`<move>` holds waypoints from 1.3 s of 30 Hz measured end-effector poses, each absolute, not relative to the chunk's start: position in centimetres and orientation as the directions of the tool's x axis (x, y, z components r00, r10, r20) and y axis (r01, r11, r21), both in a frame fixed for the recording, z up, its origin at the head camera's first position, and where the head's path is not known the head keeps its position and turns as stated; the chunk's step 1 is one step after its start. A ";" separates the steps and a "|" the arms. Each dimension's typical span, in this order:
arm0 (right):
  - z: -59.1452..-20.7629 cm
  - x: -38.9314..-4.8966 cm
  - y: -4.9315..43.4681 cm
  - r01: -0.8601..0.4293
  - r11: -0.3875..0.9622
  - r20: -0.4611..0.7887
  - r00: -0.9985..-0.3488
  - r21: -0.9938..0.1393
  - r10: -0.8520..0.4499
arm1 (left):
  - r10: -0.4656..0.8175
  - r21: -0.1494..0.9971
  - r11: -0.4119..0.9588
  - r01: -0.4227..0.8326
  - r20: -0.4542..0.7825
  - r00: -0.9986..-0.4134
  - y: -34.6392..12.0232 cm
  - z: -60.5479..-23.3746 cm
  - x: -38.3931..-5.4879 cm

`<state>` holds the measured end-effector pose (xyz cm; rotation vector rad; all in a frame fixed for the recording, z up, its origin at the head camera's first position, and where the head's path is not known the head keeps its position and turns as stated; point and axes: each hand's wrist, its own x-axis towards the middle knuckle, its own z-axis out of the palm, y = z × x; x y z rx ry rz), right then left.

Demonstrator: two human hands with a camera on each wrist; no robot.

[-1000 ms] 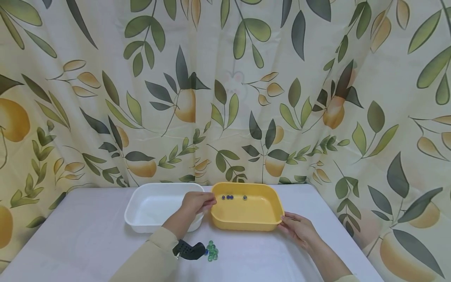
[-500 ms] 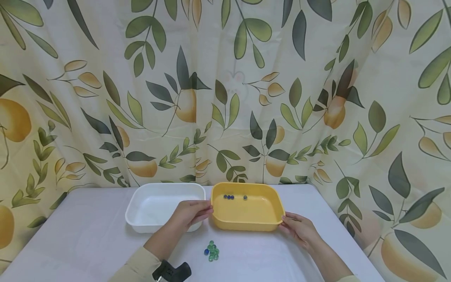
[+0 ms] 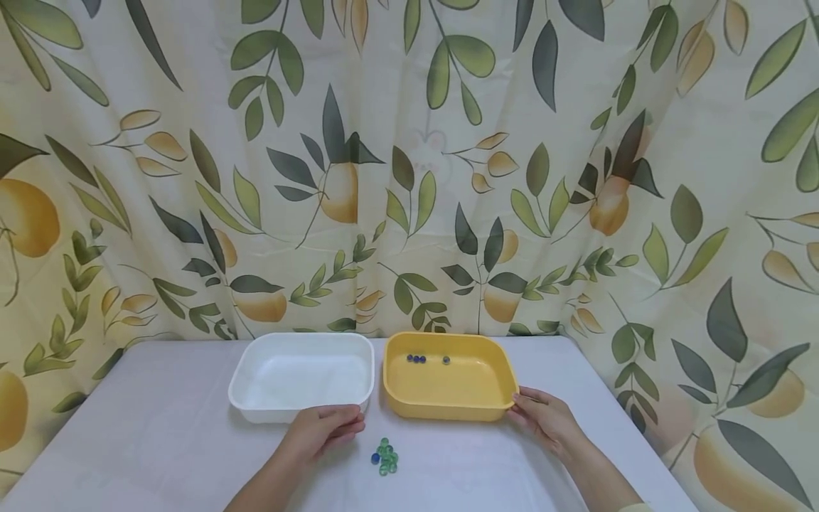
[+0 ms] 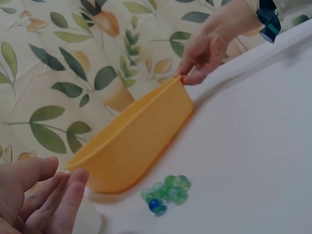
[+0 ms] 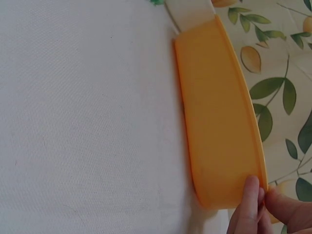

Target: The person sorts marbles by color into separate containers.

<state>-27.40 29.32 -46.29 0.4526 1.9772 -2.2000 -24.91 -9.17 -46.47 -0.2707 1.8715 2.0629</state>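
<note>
A yellow plastic tray (image 3: 441,410) stands on the table with several dark blue marbles (image 3: 419,359) inside, near its back left. My right hand (image 3: 547,419) pinches the tray's front right corner, thumb on the rim and fingers against the outer wall in the right wrist view. My left hand (image 3: 325,430) hovers by the front right corner of a white tray (image 3: 259,415), fingers loosely bent and thumb apart, with nothing between them in the left wrist view. Right of it, a small cluster of green marbles (image 3: 387,455) lies on the table, a blue marble (image 3: 375,459) at its left side.
Both trays sit side by side at the back of the white-covered table (image 3: 160,427), a narrow gap between them. Behind the table's back edge hangs a curtain (image 3: 409,178) printed with leaves and fruit.
My left hand has let go of the yellow tray's left side and come down and left, toward the front of the white tray. My right hand keeps its hold on the yellow tray.
</note>
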 end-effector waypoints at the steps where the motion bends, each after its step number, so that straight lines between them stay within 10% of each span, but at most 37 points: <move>1: -46.3 -27.4 29.3 0.309 -0.122 -0.321 -0.943 -0.943 0.090 | 0.125 0.926 -0.070 -0.370 -0.360 -0.925 -9.3 -46.9 -24.8; 39: -46.4 -27.7 29.3 0.341 -0.105 -0.351 -0.929 -0.934 0.115 | 0.020 0.928 0.337 -0.159 -0.176 -0.984 -6.8 -51.2 -21.9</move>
